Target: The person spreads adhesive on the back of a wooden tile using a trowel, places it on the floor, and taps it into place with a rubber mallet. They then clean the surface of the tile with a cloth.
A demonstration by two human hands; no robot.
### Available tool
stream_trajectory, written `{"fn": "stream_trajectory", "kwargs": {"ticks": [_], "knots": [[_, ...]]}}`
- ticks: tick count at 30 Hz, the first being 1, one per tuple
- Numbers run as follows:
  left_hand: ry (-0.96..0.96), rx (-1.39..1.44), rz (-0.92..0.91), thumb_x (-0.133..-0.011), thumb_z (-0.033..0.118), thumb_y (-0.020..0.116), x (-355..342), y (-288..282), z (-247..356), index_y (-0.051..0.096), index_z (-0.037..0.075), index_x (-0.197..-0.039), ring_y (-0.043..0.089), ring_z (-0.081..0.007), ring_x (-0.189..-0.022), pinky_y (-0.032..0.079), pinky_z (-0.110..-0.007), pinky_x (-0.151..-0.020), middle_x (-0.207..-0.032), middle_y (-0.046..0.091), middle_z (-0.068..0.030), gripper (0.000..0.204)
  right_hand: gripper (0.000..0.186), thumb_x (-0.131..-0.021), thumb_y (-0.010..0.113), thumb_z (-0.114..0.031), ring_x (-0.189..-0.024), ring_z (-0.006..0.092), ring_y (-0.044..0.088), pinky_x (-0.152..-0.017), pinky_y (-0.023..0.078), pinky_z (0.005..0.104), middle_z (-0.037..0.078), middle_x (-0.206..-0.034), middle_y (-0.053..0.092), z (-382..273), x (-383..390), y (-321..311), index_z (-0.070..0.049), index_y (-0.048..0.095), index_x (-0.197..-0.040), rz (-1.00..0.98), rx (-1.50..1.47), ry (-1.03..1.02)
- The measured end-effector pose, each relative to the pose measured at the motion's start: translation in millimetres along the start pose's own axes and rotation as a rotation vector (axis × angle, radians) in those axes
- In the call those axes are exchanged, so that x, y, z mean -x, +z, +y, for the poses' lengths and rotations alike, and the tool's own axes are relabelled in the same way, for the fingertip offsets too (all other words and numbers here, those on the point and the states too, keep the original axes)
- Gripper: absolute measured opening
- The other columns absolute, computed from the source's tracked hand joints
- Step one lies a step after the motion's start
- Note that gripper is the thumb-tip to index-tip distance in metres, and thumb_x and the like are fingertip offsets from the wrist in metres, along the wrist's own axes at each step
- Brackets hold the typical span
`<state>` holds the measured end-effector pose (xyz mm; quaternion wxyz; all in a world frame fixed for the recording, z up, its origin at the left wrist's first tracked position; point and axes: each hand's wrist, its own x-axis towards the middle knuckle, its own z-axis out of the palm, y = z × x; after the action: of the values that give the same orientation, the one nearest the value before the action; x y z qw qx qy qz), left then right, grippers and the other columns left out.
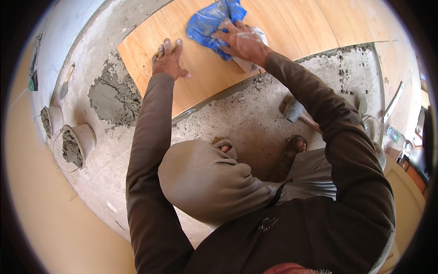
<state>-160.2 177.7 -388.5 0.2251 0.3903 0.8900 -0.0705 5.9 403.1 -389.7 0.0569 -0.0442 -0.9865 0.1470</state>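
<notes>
My left hand (pixel 169 60) lies flat on a wood-look floor tile (pixel 200 86), near the tile's left edge, with its fingers spread and nothing in them. My right hand (pixel 242 41) presses a crumpled, dusty blue cloth (pixel 205 27) onto the tile's upper part, its fingers bent over the cloth. A whitish cloth piece (pixel 248 65) shows beneath that palm. Grey dust coats the fingers of both hands. Wet grey mortar (pixel 114 93) is spread on the bare floor left of the tile.
Two mortar buckets (pixel 86 138) (pixel 55 119) lie tipped at the left. Beyond them is a trowel (pixel 67 82). A mallet (pixel 293 111) rests on the rough floor (pixel 219 118) under my right forearm. Finished tiles (pixel 356 20) extend to the upper right; a bottle (pixel 393 134) is at far right.
</notes>
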Motion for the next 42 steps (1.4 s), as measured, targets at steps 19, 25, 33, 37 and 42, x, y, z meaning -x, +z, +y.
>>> {"fn": "stream_trajectory", "kwargs": {"ticks": [19, 25, 33, 37, 42], "knots": [[0.023, -0.009, -0.009, -0.061, 0.040, 0.095, -7, -3, 3, 0.014, 0.029, -0.166, 0.015, -0.0397, -0.157, 0.026, -0.047, -0.125, -0.172, 0.008, -0.0192, 0.133, 0.075, -0.093, 0.051, -0.075, -0.154, 0.0416, 0.021, -0.118, 0.021, 0.0695, 0.010, -0.166, 0.031, 125, 81, -41, -0.034, 0.043, -0.155, -0.275, 0.399, 0.478], [0.034, 0.018, 0.006, -0.061, 0.036, 0.094, -3, 2, 0, 0.016, 0.029, -0.165, 0.015, -0.0401, -0.157, 0.026, -0.045, -0.125, -0.171, 0.008, -0.0197, 0.131, 0.074, -0.094, 0.049, -0.074, -0.155, 0.0444, 0.016, -0.120, 0.021, 0.0689, 0.006, -0.167, 0.029, 131, 105, -2, -0.037, 0.039, -0.157, 0.017, 0.275, 0.410], [0.054, 0.015, -0.023, -0.065, 0.044, 0.093, -9, 3, -2, 0.010, 0.029, -0.166, 0.010, -0.0384, -0.158, 0.022, -0.050, -0.125, -0.172, 0.005, -0.0167, 0.131, 0.073, -0.096, 0.048, -0.071, -0.155, 0.0448, 0.017, -0.120, 0.021, 0.0695, 0.008, -0.167, 0.030, 123, 103, -13, -0.034, 0.039, -0.158, -0.031, 0.318, 0.437], [0.046, 0.021, -0.019, -0.065, 0.044, 0.093, -11, 5, -3, 0.010, 0.029, -0.166, 0.011, -0.0384, -0.158, 0.023, -0.050, -0.125, -0.172, 0.005, -0.0169, 0.131, 0.072, -0.097, 0.048, -0.070, -0.155, 0.0451, 0.017, -0.118, 0.024, 0.0701, 0.010, -0.166, 0.031, 127, 105, -8, -0.033, 0.038, -0.158, -0.003, 0.310, 0.405], [0.023, -0.001, -0.037, -0.065, 0.042, 0.093, -9, 2, -2, 0.011, 0.029, -0.166, 0.012, -0.0398, -0.158, 0.023, -0.050, -0.125, -0.172, 0.006, -0.0177, 0.131, 0.072, -0.097, 0.048, -0.070, -0.154, 0.0461, 0.018, -0.117, 0.025, 0.0716, 0.010, -0.165, 0.032, 120, 105, -11, -0.033, 0.038, -0.158, -0.030, 0.308, 0.419]]}}
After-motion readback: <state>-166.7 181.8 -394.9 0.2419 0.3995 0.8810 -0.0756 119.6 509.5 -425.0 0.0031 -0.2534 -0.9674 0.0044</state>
